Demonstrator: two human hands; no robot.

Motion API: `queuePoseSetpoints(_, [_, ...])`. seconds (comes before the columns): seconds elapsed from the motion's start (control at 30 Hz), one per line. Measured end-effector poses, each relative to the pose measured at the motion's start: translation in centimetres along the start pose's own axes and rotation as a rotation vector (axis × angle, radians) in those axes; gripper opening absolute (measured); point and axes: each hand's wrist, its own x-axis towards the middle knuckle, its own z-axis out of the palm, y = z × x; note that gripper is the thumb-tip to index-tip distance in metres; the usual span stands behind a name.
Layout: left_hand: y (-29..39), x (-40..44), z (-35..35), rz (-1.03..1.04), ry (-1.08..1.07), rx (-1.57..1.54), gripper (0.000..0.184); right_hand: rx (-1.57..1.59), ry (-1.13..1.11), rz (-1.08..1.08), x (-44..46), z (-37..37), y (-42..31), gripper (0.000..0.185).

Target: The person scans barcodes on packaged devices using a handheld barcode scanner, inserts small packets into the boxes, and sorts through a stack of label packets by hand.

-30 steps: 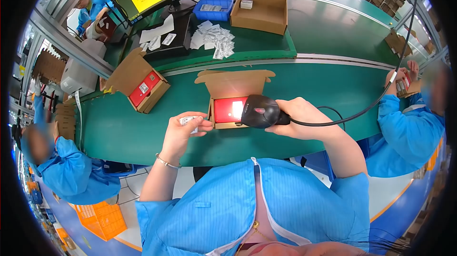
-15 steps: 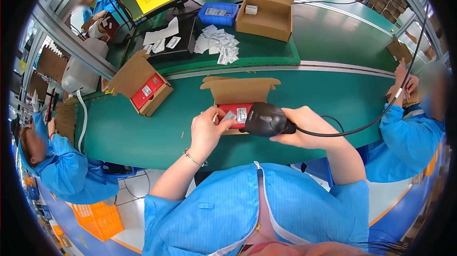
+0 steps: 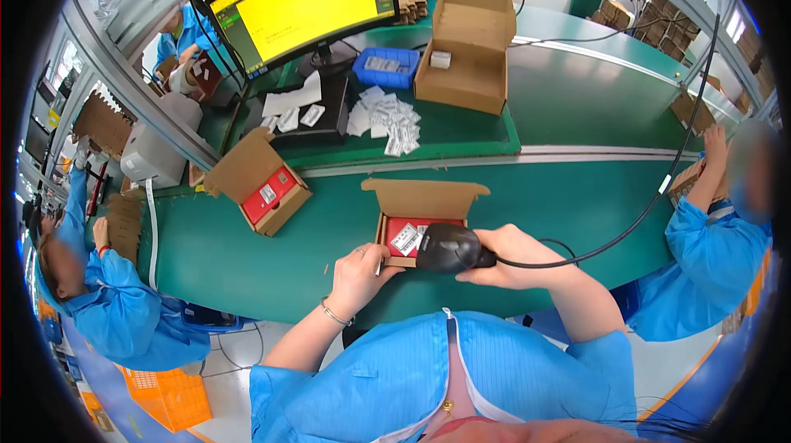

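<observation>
The person's right hand [image 3: 512, 257] is wrapped around a black scanner [image 3: 449, 248], whose head points left over the near part of an open cardboard box [image 3: 425, 197]. This box sits on the green tabletop [image 3: 206, 253], left of the right hand and just beyond the left, its lid raised on the far side. Inside lies a red package [image 3: 445, 222], partly hidden by the scanner. A white label [image 3: 406, 239] lies tilted on the package, between the two hands. The left hand [image 3: 359, 275] is at the box's near left corner, thumb and fingers pinching a small pale item [image 3: 379, 267] seen edge-on; what it is cannot be told.

Beyond the left hand and to its left stands a second open carton [image 3: 293, 212], also with a red package in it. Farther ahead of the left hand lie a pile of white labels [image 3: 387, 123] and a blue tray [image 3: 387, 79], with a lit yellow monitor [image 3: 313, 2] farther off. A larger open box [image 3: 465, 90] stands well beyond the right hand. A black cable [image 3: 610, 255] runs rightward from the scanner, past the right hand.
</observation>
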Motion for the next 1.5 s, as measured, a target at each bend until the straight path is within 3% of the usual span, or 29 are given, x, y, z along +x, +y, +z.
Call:
queuePoseSetpoints(0.23, [-3.4,2.2,-0.8,-0.114,0.121,0.097,0.036,0.134,0.108,-0.038,-1.7,0.1,0.8,0.038])
queuePoseSetpoints(0.3, [-3.6,2.2,-2.9,-0.304,0.11,0.06,0.04,0.147,0.108,-0.048,-1.8,0.5,1.3,0.038])
queuePoseSetpoints(0.4, [-6.9,0.9,-5.5,-0.472,0.415,-0.024,0.031,0.138,0.079,-0.046,-1.9,0.8,1.2,0.038])
queuePoseSetpoints(0.47, [-9.7,0.1,-8.3,-0.581,0.587,0.206,0.024,0.128,0.062,-0.045,-1.8,1.0,1.3,0.039])
queuePoseSetpoints(0.57, [-13.0,-1.0,-11.2,-0.904,0.5,0.423,0.034,0.135,0.045,-0.041,-1.4,1.5,1.2,0.038])
queuePoseSetpoints(0.63, [-18.7,-3.1,-9.4,-0.772,0.528,0.378,0.038,0.103,0.045,-0.083,-1.0,1.7,1.1,0.037])
queuePoseSetpoints(0.67, [-20.3,-3.2,-9.0,-0.892,0.46,0.252,0.037,0.076,0.026,-0.049,-0.9,1.7,0.8,0.039])
queuePoseSetpoints(0.73, [-21.8,-3.2,-9.7,-0.904,0.433,0.257,0.035,0.086,0.052,-0.08,-1.0,1.7,0.2,0.037])
queuePoseSetpoints(0.83, [-20.8,-2.4,-10.3,-0.902,0.376,0.26,0.03,0.125,0.089,-0.137,-1.6,1.9,0.4,0.036])
queuePoseSetpoints(0.93, [-20.3,-2.8,-11.0,-0.689,0.344,0.323,0.027,0.12,0.12,-0.153,-2.3,1.9,0.2,0.036])
queuePoseSetpoints(1.1, [-16.1,-3.8,-10.5,-0.759,0.249,0.077,0.027,0.145,0.154,-0.177,-3.0,1.9,-0.6,0.041])
queuePoseSetpoints(1.2, [-12.9,-3.9,-9.2,-0.661,0.199,-0.193,0.025,0.141,0.186,-0.269,-2.9,1.8,-1.2,0.044])
queuePoseSetpoints(1.5, [-5.8,1.5,-7.6,-0.499,0.047,-0.197,0.02,0.162,0.267,-0.289,-4.6,1.1,-1.6,0.049])
